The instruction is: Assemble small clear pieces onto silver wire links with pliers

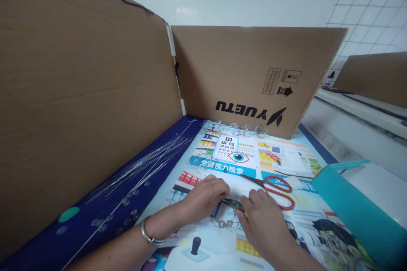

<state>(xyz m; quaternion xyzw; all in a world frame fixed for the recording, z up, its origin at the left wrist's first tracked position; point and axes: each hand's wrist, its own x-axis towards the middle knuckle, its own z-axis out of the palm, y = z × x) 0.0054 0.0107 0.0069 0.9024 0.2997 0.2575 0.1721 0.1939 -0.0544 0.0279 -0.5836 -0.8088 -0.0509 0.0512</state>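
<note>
Low in the middle of the head view, my right hand [263,214] is closed around a small pair of dark metal pliers [233,204]. Their jaws point left and reach the fingertips of my left hand [210,194]. That hand is closed in a pinch at a thin wire piece with clear round beads [225,223], which loops below the pliers. Its exact grip is hidden by the fingers. Scissors with red handles [280,192] lie just beyond my right hand, their dark blades pointing left.
Cardboard panels stand at the left [89,84] and back [254,67]. Clear beaded pieces [244,129] lie along the back panel. Straight wires [149,161] and loose clear beads [125,199] rest on the blue strip at left. A teal box [346,211] stands at right.
</note>
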